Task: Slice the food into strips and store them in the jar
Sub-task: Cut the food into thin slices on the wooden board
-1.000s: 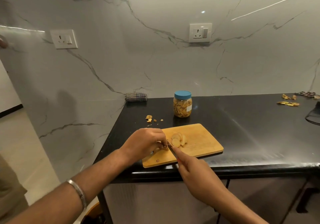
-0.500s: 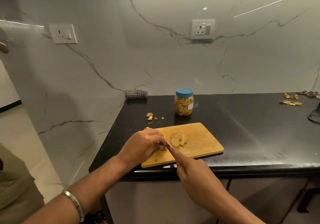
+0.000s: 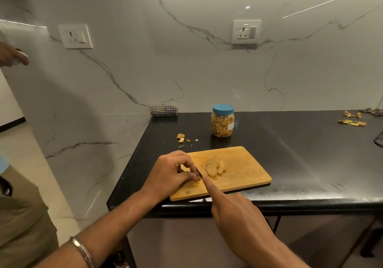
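Observation:
A wooden cutting board (image 3: 246,170) lies at the counter's front edge. On it sit several pale round slices (image 3: 214,166) of the food. My left hand (image 3: 174,173) curls over a small piece of the food at the board's left part, fingertips pinching it. My right hand (image 3: 234,211) grips a knife (image 3: 199,171), index finger stretched along its back; the blade sits right beside my left fingertips. Behind the board stands a clear jar (image 3: 222,121) with a blue lid, holding yellowish strips.
Small scraps (image 3: 182,138) lie on the black counter (image 3: 300,149) left of the jar, and peels (image 3: 352,122) at the far right. A folded checked cloth (image 3: 164,110) sits against the marble wall. Another person's hand (image 3: 12,57) shows at the left edge.
The view has shifted slightly. My hands stay at the same spot on the board, the knife still working at the piece under my left fingers. The other person's hand has come further into view.

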